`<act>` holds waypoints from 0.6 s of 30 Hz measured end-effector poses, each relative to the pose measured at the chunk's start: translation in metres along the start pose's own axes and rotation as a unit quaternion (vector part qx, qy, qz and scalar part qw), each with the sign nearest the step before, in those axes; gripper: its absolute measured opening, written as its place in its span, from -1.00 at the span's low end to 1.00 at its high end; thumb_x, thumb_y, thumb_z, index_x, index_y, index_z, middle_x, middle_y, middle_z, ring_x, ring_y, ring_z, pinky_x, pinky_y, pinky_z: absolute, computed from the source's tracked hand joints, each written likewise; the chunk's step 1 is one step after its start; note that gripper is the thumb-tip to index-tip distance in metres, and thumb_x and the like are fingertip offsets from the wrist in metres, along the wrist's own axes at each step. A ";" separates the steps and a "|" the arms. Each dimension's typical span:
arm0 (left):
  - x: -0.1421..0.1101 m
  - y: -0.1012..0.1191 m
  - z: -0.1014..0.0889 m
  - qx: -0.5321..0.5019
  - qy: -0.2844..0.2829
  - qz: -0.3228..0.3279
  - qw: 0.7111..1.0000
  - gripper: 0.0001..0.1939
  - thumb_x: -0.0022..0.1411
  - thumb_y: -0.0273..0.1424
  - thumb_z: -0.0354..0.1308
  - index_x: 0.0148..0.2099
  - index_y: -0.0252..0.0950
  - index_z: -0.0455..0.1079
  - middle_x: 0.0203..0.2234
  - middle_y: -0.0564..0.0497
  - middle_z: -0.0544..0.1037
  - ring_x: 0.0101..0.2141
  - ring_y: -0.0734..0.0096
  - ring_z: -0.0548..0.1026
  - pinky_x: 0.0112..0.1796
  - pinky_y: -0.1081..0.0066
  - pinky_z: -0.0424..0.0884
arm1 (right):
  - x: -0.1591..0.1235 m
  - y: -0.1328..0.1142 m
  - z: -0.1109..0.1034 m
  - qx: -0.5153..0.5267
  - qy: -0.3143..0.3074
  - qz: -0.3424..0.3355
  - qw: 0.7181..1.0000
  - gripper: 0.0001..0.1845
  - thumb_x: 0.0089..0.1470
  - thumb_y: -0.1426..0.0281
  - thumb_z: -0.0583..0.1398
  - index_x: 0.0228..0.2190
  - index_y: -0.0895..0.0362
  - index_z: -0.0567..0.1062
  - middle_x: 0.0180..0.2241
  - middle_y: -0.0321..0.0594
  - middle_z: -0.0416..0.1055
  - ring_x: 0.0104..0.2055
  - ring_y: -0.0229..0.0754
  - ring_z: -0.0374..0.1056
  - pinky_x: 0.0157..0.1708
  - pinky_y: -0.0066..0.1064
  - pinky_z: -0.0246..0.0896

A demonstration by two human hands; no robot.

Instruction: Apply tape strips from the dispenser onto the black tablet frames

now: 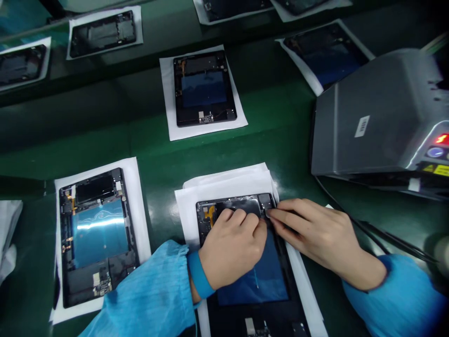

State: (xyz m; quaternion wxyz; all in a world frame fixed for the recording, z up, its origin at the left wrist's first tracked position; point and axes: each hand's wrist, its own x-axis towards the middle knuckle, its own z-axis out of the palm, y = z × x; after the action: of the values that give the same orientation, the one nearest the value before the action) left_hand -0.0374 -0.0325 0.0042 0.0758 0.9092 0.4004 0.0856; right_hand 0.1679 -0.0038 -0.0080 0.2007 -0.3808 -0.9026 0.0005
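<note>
An opened tablet [252,290] lies on white sheets [187,210] in front of me, its blue-filmed battery and circuit parts exposed. My left hand [235,245] rests over its upper half, fingers curled down, and the fingertips are hidden behind the knuckles. From the right, my right hand [312,229] reaches to the tablet's upper right corner. Its thumb and fingers come together at the edge there, near a small module by the corner. Whatever sits between those fingertips is too small to make out. A blue band circles my left wrist.
Another opened tablet [100,234] lies on paper to the left. One more tablet [205,89] is farther back on the green bench [157,154], with several others along the far side. A grey machine [372,117] with a red display stands at right, black cables [393,241] below it.
</note>
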 end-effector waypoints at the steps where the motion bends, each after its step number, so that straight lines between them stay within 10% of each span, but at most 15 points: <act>1: 0.000 0.000 0.000 0.001 0.002 0.000 1.000 -0.79 0.36 -0.43 0.04 -0.03 -0.39 0.41 -0.39 0.03 0.36 -0.33 0.29 0.34 -0.31 0.25 0.21 | 0.000 -0.001 0.000 0.000 -0.002 -0.003 1.000 -0.91 0.20 0.48 0.19 -0.30 0.14 0.52 -0.33 -0.26 0.50 -0.37 -0.30 0.40 -0.44 -0.44 0.19; 18: 0.001 0.001 -0.002 0.004 -0.011 0.001 1.000 -0.76 0.36 -0.41 0.05 0.01 -0.40 0.37 -0.37 0.00 0.40 -0.29 0.26 0.39 -0.28 0.25 0.26 | -0.007 -0.022 -0.006 -0.103 -0.080 -0.020 0.991 -0.71 0.20 0.50 0.12 -0.06 0.24 0.51 -0.34 -0.17 0.47 -0.31 -0.14 0.36 -0.11 -0.18 0.29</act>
State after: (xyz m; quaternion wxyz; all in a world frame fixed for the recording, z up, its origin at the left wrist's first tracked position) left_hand -0.0366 -0.0318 0.0062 0.0761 0.9108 0.3990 0.0740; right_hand 0.1592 -0.0251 -0.0017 0.0872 -0.3803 -0.9184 -0.0657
